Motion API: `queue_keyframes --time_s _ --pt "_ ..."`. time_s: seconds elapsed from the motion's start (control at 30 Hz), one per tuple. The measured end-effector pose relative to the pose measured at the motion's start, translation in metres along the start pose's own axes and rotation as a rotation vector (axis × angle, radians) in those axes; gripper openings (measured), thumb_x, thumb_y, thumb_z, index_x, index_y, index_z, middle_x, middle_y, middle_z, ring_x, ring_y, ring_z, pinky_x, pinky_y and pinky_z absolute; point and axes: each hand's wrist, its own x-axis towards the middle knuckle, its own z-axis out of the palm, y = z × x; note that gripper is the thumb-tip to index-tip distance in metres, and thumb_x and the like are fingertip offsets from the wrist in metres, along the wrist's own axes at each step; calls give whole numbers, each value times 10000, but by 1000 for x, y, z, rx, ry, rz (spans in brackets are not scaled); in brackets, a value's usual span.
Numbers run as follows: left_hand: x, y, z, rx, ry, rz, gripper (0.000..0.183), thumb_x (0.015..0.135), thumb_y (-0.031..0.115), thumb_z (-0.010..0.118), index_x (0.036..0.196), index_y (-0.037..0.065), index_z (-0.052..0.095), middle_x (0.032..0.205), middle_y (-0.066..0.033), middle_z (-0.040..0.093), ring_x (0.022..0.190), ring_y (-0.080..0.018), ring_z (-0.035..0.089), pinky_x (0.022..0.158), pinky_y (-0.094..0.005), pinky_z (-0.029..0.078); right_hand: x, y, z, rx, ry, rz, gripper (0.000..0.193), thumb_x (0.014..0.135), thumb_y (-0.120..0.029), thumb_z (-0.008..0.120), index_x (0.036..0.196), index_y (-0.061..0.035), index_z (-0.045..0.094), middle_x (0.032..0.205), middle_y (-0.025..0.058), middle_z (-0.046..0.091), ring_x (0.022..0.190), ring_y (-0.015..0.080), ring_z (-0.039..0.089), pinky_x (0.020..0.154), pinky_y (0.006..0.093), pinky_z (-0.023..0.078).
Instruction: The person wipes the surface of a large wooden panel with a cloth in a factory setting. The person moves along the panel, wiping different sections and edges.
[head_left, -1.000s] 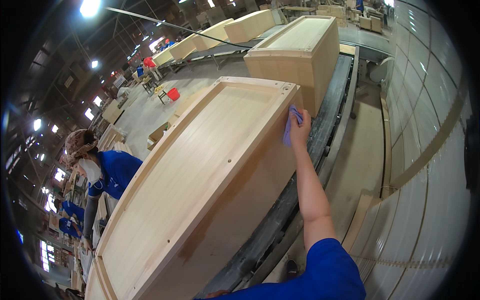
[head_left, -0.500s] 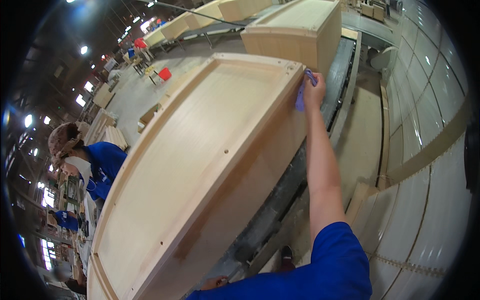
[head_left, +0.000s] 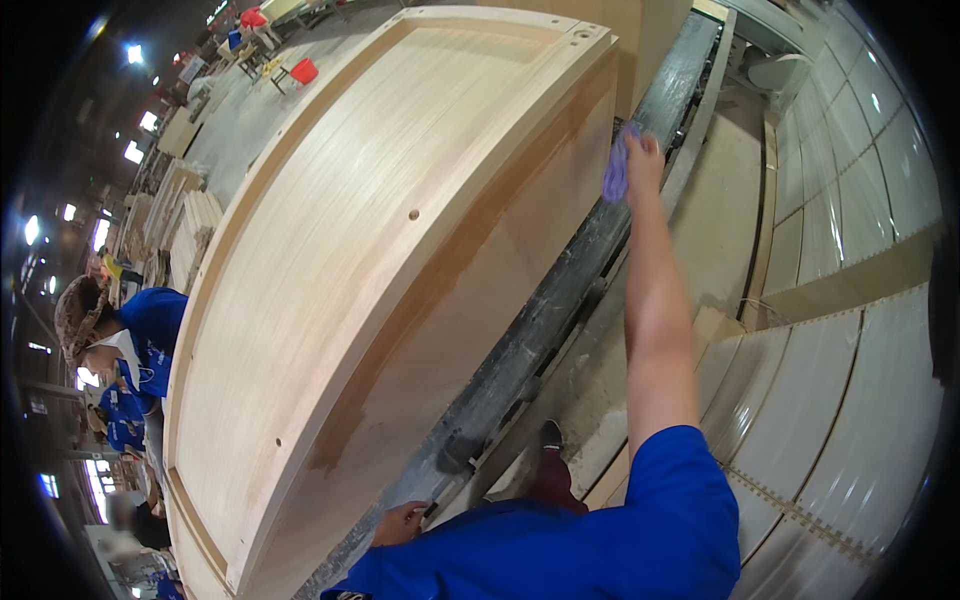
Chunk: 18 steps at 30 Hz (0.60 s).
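A large pale wooden cabinet [head_left: 330, 230] with a raised rim lies before me. A darker, damp-looking band [head_left: 440, 270] runs along the upper part of its near side. At the cabinet's far right end, my right hand [head_left: 645, 165] is closed on a purple cloth [head_left: 616, 168], which hangs beside the side panel's end; whether it touches the wood I cannot tell. Low in view, my left hand [head_left: 400, 523] is beside the cabinet's near side, over the conveyor. Its fingers are curled by a small dark thing, partly hidden and too small to name.
Under the cabinet runs a grey metal conveyor [head_left: 550, 310]. Another wooden cabinet [head_left: 655, 45] stands just beyond. White wrapped stacks [head_left: 800, 400] line my right side. Across the cabinet, a co-worker in a blue shirt [head_left: 150, 335] leans over. A red bucket [head_left: 304, 70] sits on the floor farther off.
My right hand has moved with the purple cloth from the cabinet's top corner down beside its end. My view has tilted lower, and more of my left hand shows.
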Motion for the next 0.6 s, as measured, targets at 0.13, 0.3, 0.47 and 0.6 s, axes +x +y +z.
queue_keyframes --time_s 0.13,0.3,0.47,0.6 --pt "-3 -22 3 78 36 79 249 847 203 504 1052 136 628 786 -147 647 751 -264 641 693 -342 493 -33 87 -55 -403 102 151 372 774 -200 571 1043 55 536 1009 225 591 953 315 569 806 372 435" --pt "0 -38 26 16 21 126 242 845 216 502 1052 141 601 809 -147 641 757 -296 627 700 -383 487 -144 131 -33 -674 -99 138 253 810 -164 504 942 50 469 917 316 555 888 456 536 759 478 421" --pt "1 -23 26 81 51 160 249 849 200 489 1057 128 605 832 -152 637 797 -315 620 720 -382 481 -326 133 -28 -570 -377 359 298 830 -181 517 993 50 423 947 299 531 928 422 519 830 423 397" --pt "-3 -20 -5 62 178 217 239 855 180 484 1034 95 618 825 -171 628 783 -322 615 705 -375 478 -261 139 -32 -494 -90 230 280 808 -174 550 950 49 459 900 259 563 851 377 555 787 391 419"
